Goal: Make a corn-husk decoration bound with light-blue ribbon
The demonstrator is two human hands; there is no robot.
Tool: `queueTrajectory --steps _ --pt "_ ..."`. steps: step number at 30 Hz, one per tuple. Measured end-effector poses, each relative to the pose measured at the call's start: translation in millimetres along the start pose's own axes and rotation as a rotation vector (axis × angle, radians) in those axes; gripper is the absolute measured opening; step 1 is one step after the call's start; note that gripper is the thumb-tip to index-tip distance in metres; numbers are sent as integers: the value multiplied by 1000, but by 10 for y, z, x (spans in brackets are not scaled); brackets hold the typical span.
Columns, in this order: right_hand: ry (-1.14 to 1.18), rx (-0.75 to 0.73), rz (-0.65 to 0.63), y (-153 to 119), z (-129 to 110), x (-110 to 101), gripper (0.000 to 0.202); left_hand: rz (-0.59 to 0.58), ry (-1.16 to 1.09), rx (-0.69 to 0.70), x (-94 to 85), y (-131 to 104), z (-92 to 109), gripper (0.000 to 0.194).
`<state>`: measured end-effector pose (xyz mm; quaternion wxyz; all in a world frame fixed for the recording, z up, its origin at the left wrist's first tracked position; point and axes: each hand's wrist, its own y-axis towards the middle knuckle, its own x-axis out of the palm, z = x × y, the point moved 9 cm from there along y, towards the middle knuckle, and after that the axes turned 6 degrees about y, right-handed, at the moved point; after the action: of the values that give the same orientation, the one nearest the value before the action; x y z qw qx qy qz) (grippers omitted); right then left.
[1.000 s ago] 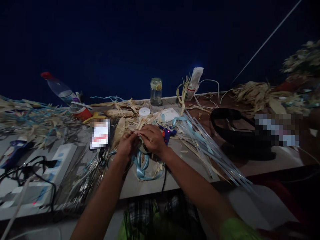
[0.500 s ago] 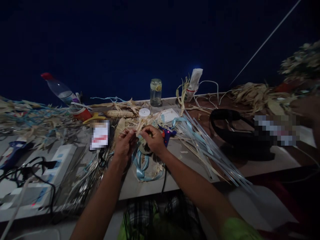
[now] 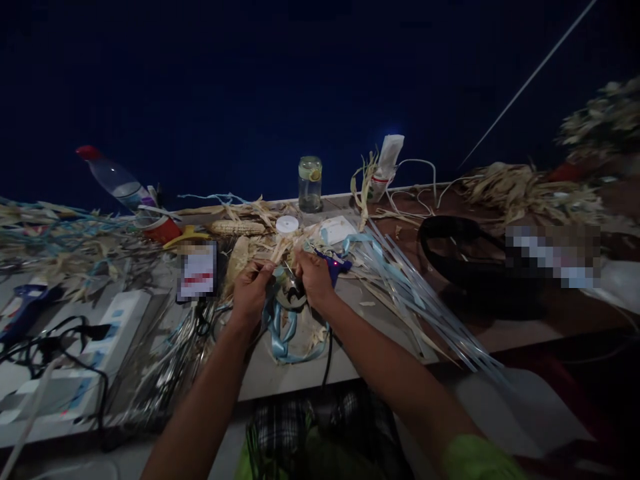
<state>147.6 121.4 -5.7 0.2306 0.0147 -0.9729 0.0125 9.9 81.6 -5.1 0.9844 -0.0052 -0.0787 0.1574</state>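
Note:
My left hand (image 3: 251,288) is closed in a pinch, with a pale corn husk strip (image 3: 281,249) at its fingertips. To its right, a small gap away, my right hand (image 3: 315,275) has its fingers curled together; what they hold is too dim and hidden to make out. Below and between the hands lies a roundish object (image 3: 291,297) with a dark middle, its kind unclear. Light blue ribbon (image 3: 280,337) loops on the table just under it. A blue glue gun (image 3: 340,264) with a red light sits right beside my right hand, partly covered by it.
Clear glue sticks (image 3: 425,287) spread to the right, near a black headband-like object (image 3: 453,233). A glass jar (image 3: 310,185), a white lid (image 3: 287,225) and a corn cob (image 3: 239,228) stand or lie behind. Leftward are a phone (image 3: 199,270), metal wires (image 3: 175,367) and a power strip (image 3: 107,347).
My hands have drawn slightly apart, the right one turning with its fingers curling inward. More of the roundish object between them now shows. The view has shifted a little.

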Motion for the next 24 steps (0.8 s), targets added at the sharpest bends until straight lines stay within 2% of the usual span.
queueTrajectory --steps 3,5,8,10,12,15,18,21,24 --pt "77 29 26 48 30 -68 52 2 -54 -37 9 3 -16 25" --pt "129 -23 -10 64 -54 -70 48 9 -105 -71 11 3 -24 27" --pt "49 -184 -217 3 -302 76 43 14 -175 -130 19 -3 -19 30" --pt "-148 -290 -380 -100 -426 224 58 12 -196 -159 27 -8 -3 32" --pt "-376 -411 -466 -201 -499 328 64 13 -202 -168 25 -10 15 34" --pt "-579 -585 -468 -288 -560 390 45 5 -219 -190 26 -11 -6 34" --pt "-606 -672 -440 -306 -575 396 21 -5 -218 -207 30 -12 -50 32" --pt "-584 -668 -382 -274 -579 352 13 -2 -198 -204 33 -9 -67 30" --pt "-564 -598 -356 -242 -551 323 17 24 -177 -205 16 -7 -82 29"
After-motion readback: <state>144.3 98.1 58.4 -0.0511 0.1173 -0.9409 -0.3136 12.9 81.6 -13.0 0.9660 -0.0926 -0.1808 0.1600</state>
